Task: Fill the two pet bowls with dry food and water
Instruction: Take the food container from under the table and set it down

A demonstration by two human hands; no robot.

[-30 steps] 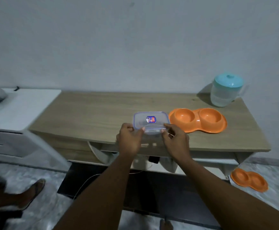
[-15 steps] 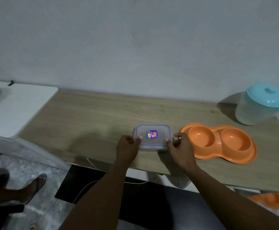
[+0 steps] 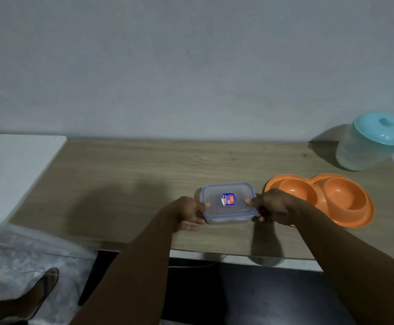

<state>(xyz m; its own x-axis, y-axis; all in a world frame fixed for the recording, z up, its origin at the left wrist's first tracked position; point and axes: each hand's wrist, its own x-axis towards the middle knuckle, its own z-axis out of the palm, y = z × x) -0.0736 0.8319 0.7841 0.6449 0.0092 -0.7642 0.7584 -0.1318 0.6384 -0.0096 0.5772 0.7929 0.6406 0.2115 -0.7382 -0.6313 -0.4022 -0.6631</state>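
A small clear food container (image 3: 228, 202) with a blue-rimmed lid and a sticker rests on the wooden table (image 3: 125, 179). My left hand (image 3: 187, 213) grips its left side and my right hand (image 3: 274, 207) grips its right side. The lid is on, so I cannot see what is inside. Just right of it sits an orange double pet bowl (image 3: 332, 198), both hollows empty. A translucent pitcher with a teal lid (image 3: 369, 144) stands at the back right against the wall.
A white cabinet top (image 3: 15, 170) adjoins the table on the left. Another person's foot in a sandal (image 3: 43, 289) is on the floor at lower left. A grey wall runs behind the table.
The container came down from mid-air in front of the table edge onto the tabletop beside the orange bowl. The camera moved closer, with both hands still on the container.
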